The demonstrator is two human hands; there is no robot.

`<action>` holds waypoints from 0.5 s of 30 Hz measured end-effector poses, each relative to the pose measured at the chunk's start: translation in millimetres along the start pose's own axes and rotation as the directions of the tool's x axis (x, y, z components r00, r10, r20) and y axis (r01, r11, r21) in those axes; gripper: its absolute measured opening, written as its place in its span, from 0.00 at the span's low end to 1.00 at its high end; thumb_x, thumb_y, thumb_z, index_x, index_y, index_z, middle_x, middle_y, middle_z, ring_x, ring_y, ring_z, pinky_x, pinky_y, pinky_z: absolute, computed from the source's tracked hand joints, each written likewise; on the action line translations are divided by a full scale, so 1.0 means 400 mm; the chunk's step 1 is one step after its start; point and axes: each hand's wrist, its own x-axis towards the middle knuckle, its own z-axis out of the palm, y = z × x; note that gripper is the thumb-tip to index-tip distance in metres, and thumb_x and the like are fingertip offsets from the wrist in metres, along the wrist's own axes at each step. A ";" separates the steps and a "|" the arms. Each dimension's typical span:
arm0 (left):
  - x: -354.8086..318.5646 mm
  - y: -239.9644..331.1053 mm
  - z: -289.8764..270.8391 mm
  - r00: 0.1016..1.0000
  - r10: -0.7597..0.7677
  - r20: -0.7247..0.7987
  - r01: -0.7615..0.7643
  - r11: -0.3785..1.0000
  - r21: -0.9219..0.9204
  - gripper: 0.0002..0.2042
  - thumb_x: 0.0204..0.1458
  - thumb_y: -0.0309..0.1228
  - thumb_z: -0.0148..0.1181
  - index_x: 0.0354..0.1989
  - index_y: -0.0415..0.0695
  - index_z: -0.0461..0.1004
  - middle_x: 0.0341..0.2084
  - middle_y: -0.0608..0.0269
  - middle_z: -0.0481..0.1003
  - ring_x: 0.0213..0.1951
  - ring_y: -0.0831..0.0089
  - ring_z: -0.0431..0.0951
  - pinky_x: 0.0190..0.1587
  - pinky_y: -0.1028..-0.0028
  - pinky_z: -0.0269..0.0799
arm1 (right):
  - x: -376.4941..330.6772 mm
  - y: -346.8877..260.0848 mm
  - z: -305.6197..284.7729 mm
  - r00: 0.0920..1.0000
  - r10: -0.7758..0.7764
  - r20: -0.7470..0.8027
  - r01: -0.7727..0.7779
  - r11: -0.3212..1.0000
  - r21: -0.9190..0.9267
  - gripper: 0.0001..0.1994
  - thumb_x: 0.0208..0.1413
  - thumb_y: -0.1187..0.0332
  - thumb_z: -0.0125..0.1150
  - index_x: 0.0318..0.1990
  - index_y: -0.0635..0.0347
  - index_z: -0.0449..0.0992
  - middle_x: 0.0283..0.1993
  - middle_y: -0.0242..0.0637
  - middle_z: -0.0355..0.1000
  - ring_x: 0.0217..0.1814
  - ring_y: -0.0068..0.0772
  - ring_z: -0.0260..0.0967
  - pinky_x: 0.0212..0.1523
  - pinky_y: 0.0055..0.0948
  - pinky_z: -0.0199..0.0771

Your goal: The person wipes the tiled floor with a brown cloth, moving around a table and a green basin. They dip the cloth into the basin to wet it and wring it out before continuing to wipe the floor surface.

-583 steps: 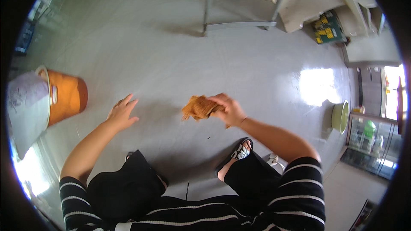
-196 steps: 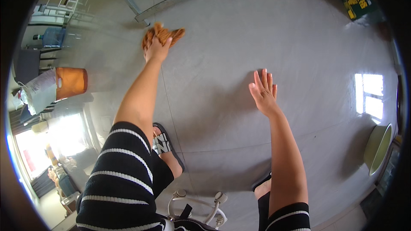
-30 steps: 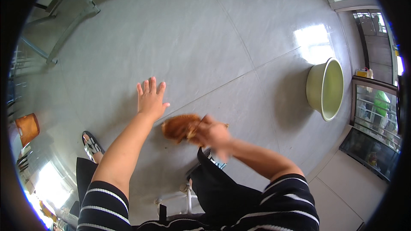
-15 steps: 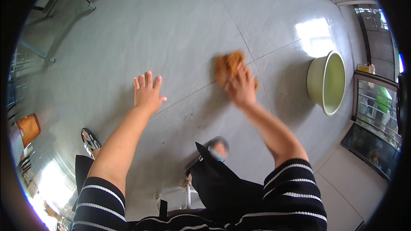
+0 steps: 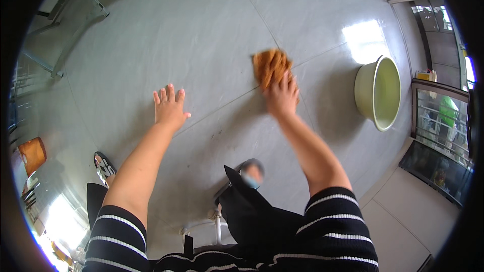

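Looking down at the grey tiled floor, we see our right grip lying over a bunched orange-brown cloth, fingers reaching forward across its near edge. The cloth rests on the floor, ahead of us and a little to the right, where thin tile seams run in under it. Blur softens that grip, so we cannot tell whether its fingers clamp the fabric or only lie on top of it.

Our left grip is well apart from the cloth, palm down, its fingers spread and its thumb held out, with nothing in it. We cannot tell whether it touches the floor.

To the right of the cloth, and apart from it, we have a pale green basin, its rim turned toward the right of the view. Near its far side, a bright window reflection shines on the tiles. Farther right, we see a glass-fronted cabinet above a dark glossy panel.

At the left edge we find an orange bucket. Between our forearms, a few small dark marks dot the floor, and lower down a white-legged stool shows beside our black trousers.
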 end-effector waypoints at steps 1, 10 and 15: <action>0.001 -0.002 0.002 1.000 -0.006 0.005 0.006 1.000 0.002 0.39 0.56 0.52 0.57 0.72 0.51 0.49 0.72 0.46 0.43 0.71 0.48 0.45 0.71 0.47 0.30 | -0.076 -0.022 0.052 0.988 -0.143 -0.064 0.140 0.989 -0.044 0.28 0.61 0.47 0.48 0.62 0.54 0.70 0.76 0.51 0.39 0.77 0.63 0.32 0.68 0.65 0.42; -0.021 -0.007 0.025 1.000 0.004 -0.011 -0.004 1.000 0.001 0.39 0.55 0.52 0.57 0.71 0.50 0.51 0.71 0.45 0.45 0.71 0.47 0.46 0.71 0.47 0.32 | -0.142 -0.029 -0.009 0.989 -0.055 0.136 0.038 0.991 0.126 0.22 0.64 0.50 0.46 0.62 0.44 0.69 0.78 0.37 0.37 0.79 0.52 0.30 0.67 0.72 0.39; -0.001 -0.004 0.024 0.998 0.020 -0.051 -0.021 1.000 -0.016 0.38 0.56 0.51 0.57 0.71 0.49 0.51 0.71 0.45 0.44 0.71 0.46 0.46 0.71 0.46 0.32 | -0.008 -0.016 0.009 0.998 -0.022 -0.050 0.026 0.996 0.088 0.28 0.65 0.48 0.43 0.68 0.48 0.61 0.78 0.43 0.35 0.79 0.57 0.29 0.70 0.64 0.41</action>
